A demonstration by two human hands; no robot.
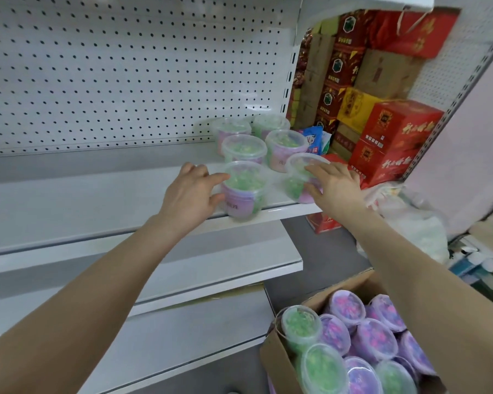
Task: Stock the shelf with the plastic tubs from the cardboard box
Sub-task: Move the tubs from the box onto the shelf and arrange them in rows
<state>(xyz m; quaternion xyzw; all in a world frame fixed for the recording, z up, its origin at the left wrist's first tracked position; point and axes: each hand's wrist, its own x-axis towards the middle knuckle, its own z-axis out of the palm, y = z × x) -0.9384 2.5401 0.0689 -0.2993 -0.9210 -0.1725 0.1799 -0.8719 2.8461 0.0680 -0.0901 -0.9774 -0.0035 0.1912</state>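
Down by our knees the cardboard box holds more tubs. Up on the shelf, our left hand cups one tub, fingers spread; our right hand clasps a tilted tub by its smooth, light-looking wall.

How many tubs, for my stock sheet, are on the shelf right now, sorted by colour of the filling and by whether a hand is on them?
Green tubs standing free: 4
Green tubs in a hand: 2, one upright in the left hand, one tilted in the right hand
Purple tubs: 0
Total on the shelf: 6
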